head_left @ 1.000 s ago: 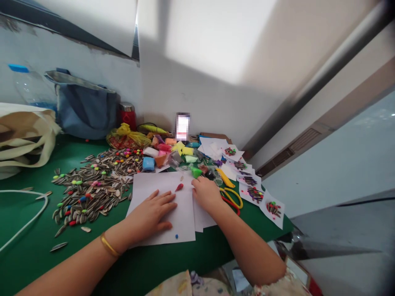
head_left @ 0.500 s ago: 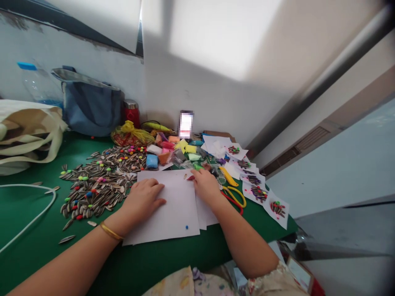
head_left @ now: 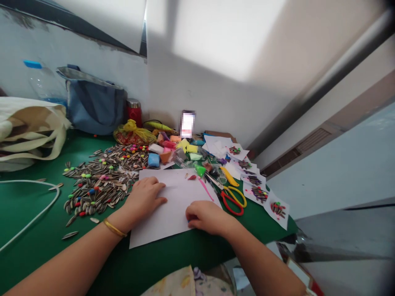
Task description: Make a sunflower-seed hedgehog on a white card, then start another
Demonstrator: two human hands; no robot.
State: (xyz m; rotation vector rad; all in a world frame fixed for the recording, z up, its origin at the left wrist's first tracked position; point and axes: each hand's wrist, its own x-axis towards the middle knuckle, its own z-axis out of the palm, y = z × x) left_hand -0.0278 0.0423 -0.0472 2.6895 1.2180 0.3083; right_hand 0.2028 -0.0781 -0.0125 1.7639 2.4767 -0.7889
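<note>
White paper (head_left: pixel 173 193) lies on the green table in front of me. My left hand (head_left: pixel 148 199) rests on its left part, palm down with the fingers apart. At the lower right of the sheet, my right hand (head_left: pixel 205 217) has its thumb and fingers closed on a small blue ball (head_left: pixel 189 222), of which only a speck shows. Near the top right of the paper are a dark red petal-like piece (head_left: pixel 192 177) and a pale seed (head_left: pixel 186 175). A pink strip (head_left: pixel 206 190) runs along the sheet's right side.
Sunflower seeds (head_left: pixel 108 176) mixed with coloured beads are heaped to the left. Red-and-yellow scissors (head_left: pixel 233 200) and a yellow cutter (head_left: pixel 229 176) lie right of the paper. Clay packets (head_left: pixel 154 160) and a propped phone (head_left: pixel 187 123) stand behind. Seed-decorated cards (head_left: pixel 277 209) line the right edge.
My right hand has come from the paper's top right corner down to the blue ball and closed on it. The pink strip is now uncovered. My left hand stays on the paper.
</note>
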